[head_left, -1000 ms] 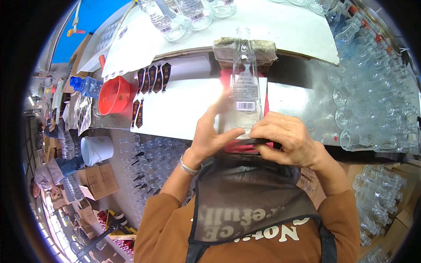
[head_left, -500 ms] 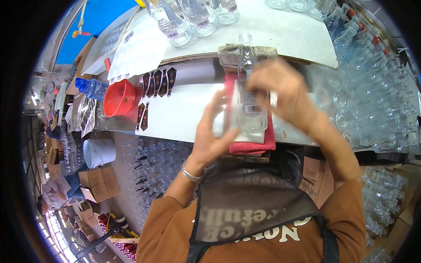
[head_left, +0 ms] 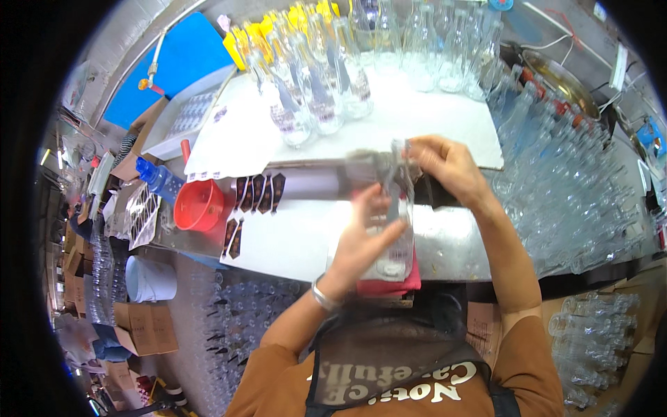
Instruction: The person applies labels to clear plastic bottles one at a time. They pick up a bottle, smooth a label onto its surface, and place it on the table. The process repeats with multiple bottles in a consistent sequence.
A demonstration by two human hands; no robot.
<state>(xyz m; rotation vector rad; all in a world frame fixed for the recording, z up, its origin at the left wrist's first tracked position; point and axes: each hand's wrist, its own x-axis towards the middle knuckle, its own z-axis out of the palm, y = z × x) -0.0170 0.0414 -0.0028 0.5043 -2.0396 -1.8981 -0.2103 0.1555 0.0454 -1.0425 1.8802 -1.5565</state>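
Glass bottle (head_left: 399, 254) in our right hand (head_left: 450, 170), neck pinched, we couldn't tell whether our left hand (head_left: 363, 242) alongside gripped it.

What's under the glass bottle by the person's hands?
A red cloth pokes out under the lower end of the glass bottle, and a blurry pale pad shows near its neck. The bottle and left hand cover the rest, so I can't tell what's there.
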